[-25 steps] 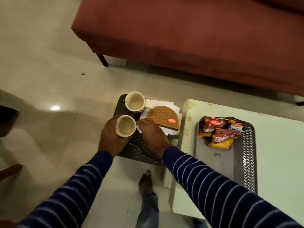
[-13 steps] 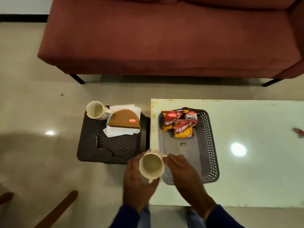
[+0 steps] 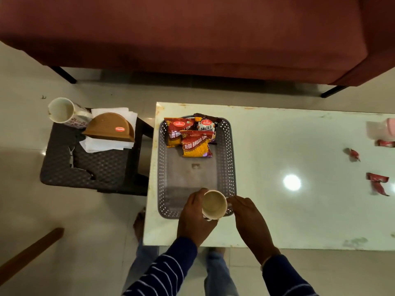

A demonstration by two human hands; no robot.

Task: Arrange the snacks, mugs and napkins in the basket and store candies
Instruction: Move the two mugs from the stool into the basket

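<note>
A cream mug point(image 3: 214, 205) is upright over the near right corner of the grey perforated basket point(image 3: 229, 159). My left hand point(image 3: 195, 216) wraps its left side and my right hand point(image 3: 249, 218) touches its handle side. Three snack packets point(image 3: 195, 144) lie at the basket's far end. A second mug point(image 3: 62, 111) lies tilted on the dark stool point(image 3: 89, 167), beside a brown napkin holder point(image 3: 110, 128) resting on white napkins point(image 3: 102, 145). Red candies point(image 3: 376, 182) are scattered on the table's right side.
The white table point(image 3: 288, 210) holds the basket; a pink container point(image 3: 382, 129) sits at its far right edge. A maroon sofa point(image 3: 192, 35) runs along the far side. My feet are under the near table edge. A wooden bar point(image 3: 30, 253) crosses the floor at lower left.
Both hands carried the cream mug from the dark stool rightward over the table edge to the basket's near corner. The view shifted right with them.
</note>
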